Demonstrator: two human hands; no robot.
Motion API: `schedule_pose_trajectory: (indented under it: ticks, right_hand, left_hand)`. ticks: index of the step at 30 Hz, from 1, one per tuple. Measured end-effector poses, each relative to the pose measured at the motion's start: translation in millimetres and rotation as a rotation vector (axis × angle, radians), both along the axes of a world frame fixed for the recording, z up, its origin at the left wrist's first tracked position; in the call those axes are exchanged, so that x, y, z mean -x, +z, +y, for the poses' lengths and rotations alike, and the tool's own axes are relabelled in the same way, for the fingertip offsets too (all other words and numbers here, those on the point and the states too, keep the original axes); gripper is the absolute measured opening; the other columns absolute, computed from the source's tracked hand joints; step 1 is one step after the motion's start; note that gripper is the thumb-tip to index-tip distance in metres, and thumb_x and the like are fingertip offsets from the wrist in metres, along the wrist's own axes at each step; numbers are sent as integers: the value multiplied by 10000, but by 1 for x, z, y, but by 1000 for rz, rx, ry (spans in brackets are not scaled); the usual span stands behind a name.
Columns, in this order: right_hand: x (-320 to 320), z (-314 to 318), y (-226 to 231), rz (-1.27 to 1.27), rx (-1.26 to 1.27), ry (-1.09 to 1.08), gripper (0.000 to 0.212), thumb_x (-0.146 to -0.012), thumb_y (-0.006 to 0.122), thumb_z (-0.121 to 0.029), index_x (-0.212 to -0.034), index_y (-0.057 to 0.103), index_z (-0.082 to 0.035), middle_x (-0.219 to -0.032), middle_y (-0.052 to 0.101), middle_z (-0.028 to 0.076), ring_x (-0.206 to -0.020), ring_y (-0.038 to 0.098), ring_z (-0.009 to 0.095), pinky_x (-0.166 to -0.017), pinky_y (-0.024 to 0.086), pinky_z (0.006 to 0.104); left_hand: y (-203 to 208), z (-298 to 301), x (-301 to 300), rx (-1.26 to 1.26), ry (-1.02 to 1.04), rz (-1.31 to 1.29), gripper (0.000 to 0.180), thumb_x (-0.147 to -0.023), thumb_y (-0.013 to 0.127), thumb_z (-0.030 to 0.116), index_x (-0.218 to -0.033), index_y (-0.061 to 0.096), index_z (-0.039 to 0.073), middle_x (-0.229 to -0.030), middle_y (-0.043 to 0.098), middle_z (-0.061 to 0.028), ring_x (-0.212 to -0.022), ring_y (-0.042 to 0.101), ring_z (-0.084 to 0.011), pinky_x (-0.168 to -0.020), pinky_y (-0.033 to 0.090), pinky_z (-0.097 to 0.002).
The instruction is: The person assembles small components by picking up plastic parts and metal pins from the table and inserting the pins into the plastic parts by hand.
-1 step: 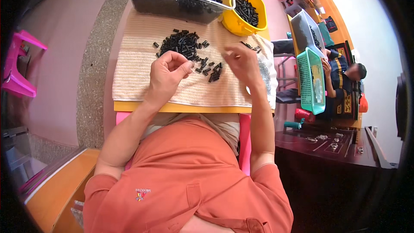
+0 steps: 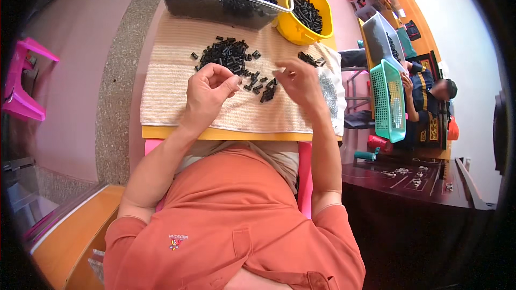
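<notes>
My left hand is above the cream striped towel, thumb and forefinger pinched together. Something small may be between those fingertips, but I cannot make it out. Beside it lies a heap of short black tube-like pieces, with several strays on its right. My right hand hovers to the right of a small cluster of the same pieces, its fingers curled toward the thumb. What those fingertips hold, if anything, is too small to tell. Another small group of black pieces lies beyond the right hand.
A clear plastic bin full of black pieces stands at the back, next to a yellow tub of them. Tiny silvery bits lie on white material at the right. Farther right, a person sits behind a green basket.
My right hand has shifted slightly left, toward the small cluster, showing more of the black pieces behind it. My left hand has stayed in place.
</notes>
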State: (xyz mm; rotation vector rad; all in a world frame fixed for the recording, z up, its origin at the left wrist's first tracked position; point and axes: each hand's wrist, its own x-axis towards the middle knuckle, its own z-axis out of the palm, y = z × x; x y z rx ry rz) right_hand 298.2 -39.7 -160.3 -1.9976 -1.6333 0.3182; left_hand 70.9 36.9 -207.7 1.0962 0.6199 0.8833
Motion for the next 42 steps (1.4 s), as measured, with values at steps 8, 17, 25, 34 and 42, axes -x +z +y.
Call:
schedule_pose_trajectory:
  ticks: [8,17,25,34,42]
  right_hand:
    - [20,-7,-14,-260,-19,188,226,-836,707,-141,-1030,704,-24,-1015,696,115,-938,646,307,-834,511,382]
    - [36,7,-23,-362,-129,206,168,-854,656,-135,-1002,699,-71,-1004,669,87,-956,593,314,-826,496,406]
    - [35,11,-23,-362,19,139,198,-847,643,-146,-1006,703,-44,-1053,668,78,-985,595,315,-863,483,405]
    - [49,24,-26,-404,96,105,215,-837,682,-198,-979,726,-43,-1070,659,94,-1032,578,310,-882,483,420]
    - [48,18,-20,-330,80,104,188,-843,678,-176,-977,715,-50,-1057,652,92,-1025,578,315,-875,480,415]
  left_hand:
    - [-3,1,1,18,40,-11,85,-913,682,61,-913,605,25,-798,677,-35,-720,647,-74,-648,536,-211]
    - [1,3,3,55,63,-32,83,-917,674,59,-915,603,16,-846,694,-54,-731,655,-81,-651,537,-211]
    - [1,4,4,51,62,-52,88,-916,675,63,-913,603,12,-854,699,-61,-729,658,-82,-646,534,-207]
    - [-2,4,2,43,64,-38,96,-917,677,69,-908,602,10,-855,701,-63,-731,661,-85,-652,537,-208]
    - [-3,4,3,42,50,-33,90,-921,672,67,-913,602,11,-874,708,-74,-738,665,-89,-664,546,-214]
